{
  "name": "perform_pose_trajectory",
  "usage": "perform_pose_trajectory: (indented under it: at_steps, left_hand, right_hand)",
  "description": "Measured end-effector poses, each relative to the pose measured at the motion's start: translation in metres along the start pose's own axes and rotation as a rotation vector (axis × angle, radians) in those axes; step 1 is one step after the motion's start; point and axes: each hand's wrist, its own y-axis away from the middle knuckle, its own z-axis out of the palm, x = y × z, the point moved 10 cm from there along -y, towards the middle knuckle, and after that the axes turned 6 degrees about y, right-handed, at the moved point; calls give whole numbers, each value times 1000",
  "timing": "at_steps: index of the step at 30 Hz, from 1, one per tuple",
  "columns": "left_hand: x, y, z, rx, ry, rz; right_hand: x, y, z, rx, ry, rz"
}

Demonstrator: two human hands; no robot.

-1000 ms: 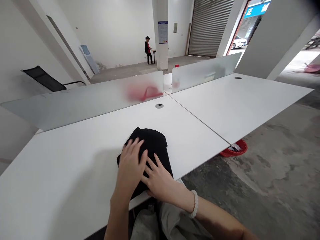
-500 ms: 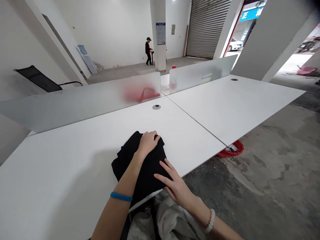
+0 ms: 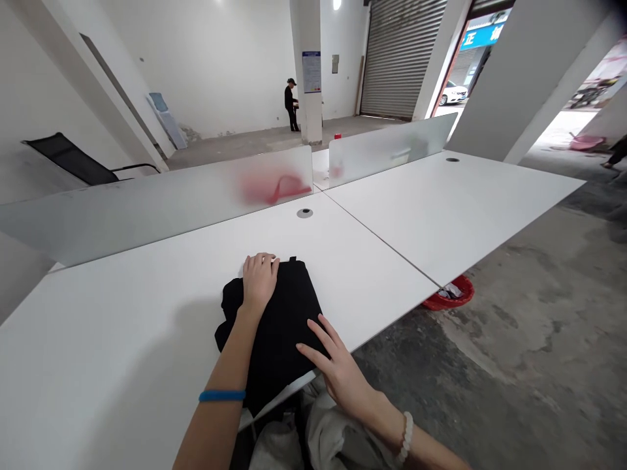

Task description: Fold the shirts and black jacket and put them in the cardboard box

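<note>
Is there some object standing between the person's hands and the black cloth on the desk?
Nothing visible stands in the way. The left hand rests directly on the black cloth, and the right hand reaches the cloth's right edge with no object between them.
</note>
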Motion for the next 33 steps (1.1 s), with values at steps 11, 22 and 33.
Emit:
perform_pose_trajectory:
  at_steps: [11,22,33]
  left_hand:
    - [-31,143,-16,7,142,-298]
    - [-60,177,-17,-69,400,-665]
    - [-52,262,-25,130,922,-943]
  right_hand:
    - [-4,-1,-4,-91,-39,-7]
    - [67,-29,8,9,-796,549]
    - [23,2,4,-44,-812,528]
